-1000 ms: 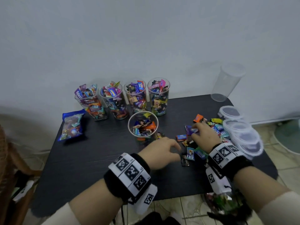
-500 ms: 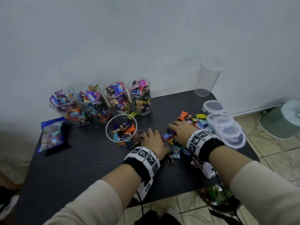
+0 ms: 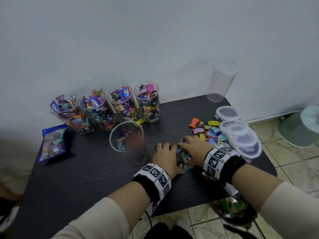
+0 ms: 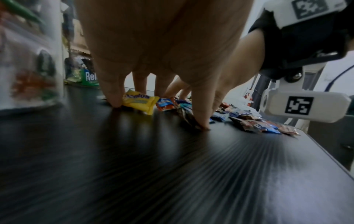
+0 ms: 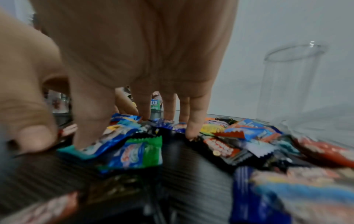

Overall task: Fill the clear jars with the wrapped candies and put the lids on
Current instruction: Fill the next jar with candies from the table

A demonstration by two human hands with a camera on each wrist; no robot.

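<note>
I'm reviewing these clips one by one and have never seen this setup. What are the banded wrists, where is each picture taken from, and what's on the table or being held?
No machine here: a person works with bare hands, wearing wrist bands with printed markers and small cameras. One picture comes from a head camera looking down; the other two look along each hand from the wrist. The left hand and right hand press spread fingers onto loose wrapped candies on the black table, gathering them; neither plainly grips any. Four filled jars stand at the back, a part-filled jar nearer, an empty jar far right, lids beside the candies, a blue candy bag left.
</note>
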